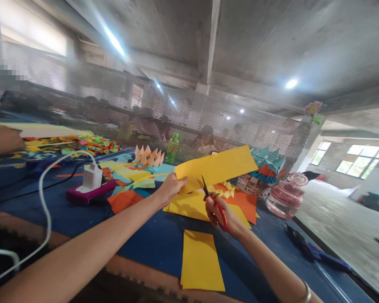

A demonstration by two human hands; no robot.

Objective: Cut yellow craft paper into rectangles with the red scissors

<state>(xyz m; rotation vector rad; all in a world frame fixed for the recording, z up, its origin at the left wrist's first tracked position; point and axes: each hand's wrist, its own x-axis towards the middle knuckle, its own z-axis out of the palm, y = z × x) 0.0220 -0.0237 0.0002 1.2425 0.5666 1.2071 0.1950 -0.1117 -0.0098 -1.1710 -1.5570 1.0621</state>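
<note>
While the left hand [172,189] grips a yellow paper strip [219,166] by its left end, raised left of the pink bottle [285,198], the right hand [215,212] holds red-handled scissors [222,216], blades at the strip's lower edge; contact unclear. Woven basket [250,185]: just left of bottle. Yellow rectangles [203,263]: nearer than bottle, leftward. Blue tool [314,251]: nearer than bottle, rightward.
</note>
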